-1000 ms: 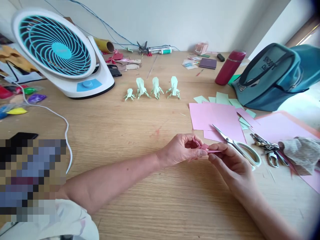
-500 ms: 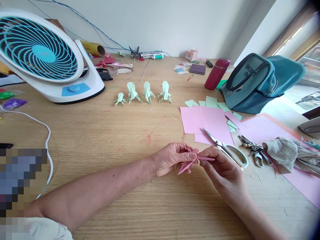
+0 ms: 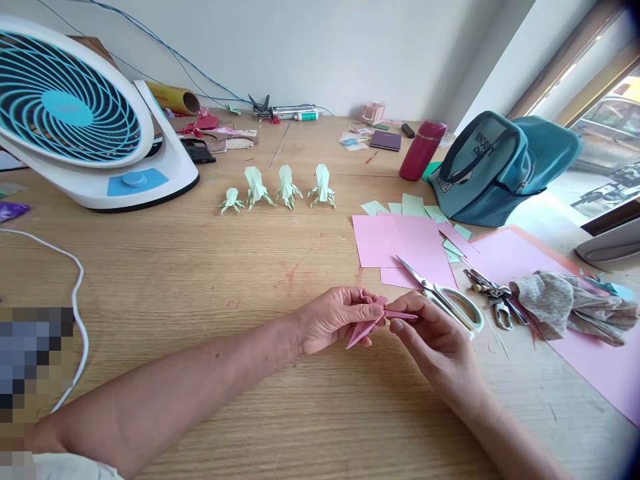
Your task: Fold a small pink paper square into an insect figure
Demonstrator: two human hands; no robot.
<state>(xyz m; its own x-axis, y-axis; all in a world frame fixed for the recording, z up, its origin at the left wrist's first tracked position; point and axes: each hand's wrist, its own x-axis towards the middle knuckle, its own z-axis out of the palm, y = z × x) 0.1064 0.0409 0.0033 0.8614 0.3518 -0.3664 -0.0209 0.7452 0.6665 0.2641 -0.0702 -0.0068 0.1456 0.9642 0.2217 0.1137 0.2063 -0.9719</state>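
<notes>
A small folded pink paper piece (image 3: 373, 321) is held between both hands just above the wooden table (image 3: 200, 280). My left hand (image 3: 333, 319) pinches its left part, fingers curled round it. My right hand (image 3: 433, 343) pinches a thin pink strip that sticks out to the right. A pointed flap hangs down and to the left. White-handled scissors (image 3: 445, 297) lie right behind my right hand. Several pale green origami figures (image 3: 280, 187) stand in a row further back.
Pink paper sheets (image 3: 400, 243) and green paper scraps lie right of centre, with keys (image 3: 493, 293) and a crumpled cloth (image 3: 570, 303) beside them. A teal bag (image 3: 493, 170), a red bottle (image 3: 420, 150), a white-and-teal fan (image 3: 85, 127) and a white cable (image 3: 65, 267) stand around.
The view has swung to the right. The pink piece has been turned in my fingers, and a pointed flap now hangs down to the left. Both hands stay pinched on it.
</notes>
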